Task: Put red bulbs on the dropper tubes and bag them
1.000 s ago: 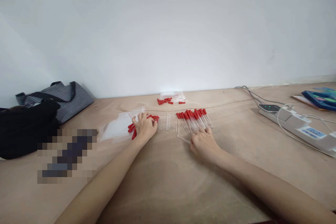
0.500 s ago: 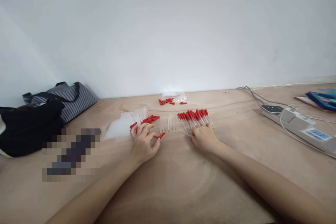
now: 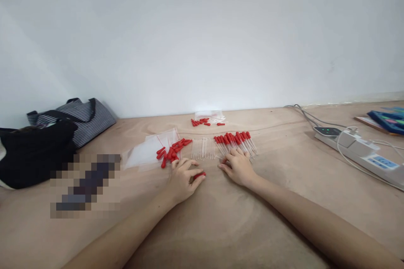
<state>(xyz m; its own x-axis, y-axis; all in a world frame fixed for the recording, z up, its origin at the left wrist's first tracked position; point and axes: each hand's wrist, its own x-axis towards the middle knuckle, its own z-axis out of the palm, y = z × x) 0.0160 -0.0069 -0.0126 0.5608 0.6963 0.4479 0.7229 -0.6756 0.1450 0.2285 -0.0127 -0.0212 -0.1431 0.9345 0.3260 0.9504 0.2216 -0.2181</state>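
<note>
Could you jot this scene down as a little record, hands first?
Left hand: pinching one red bulb
Right hand: beside red-topped tubes; grip unclear
Middle: row of clear tubes
Left of row: loose red bulbs, white sheet-like bags
Beyond row: more red bulbs
Far left: striped bag, black bag
Far right: white power strip

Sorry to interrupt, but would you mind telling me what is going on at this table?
A person is working with both bare hands at a wooden table. The left hand pinches a red bulb. The right hand is at the near side of the red-capped tubes; its grip is hard to tell. Bare clear tubes lie left of those, then loose red bulbs beside plastic bags.
</note>
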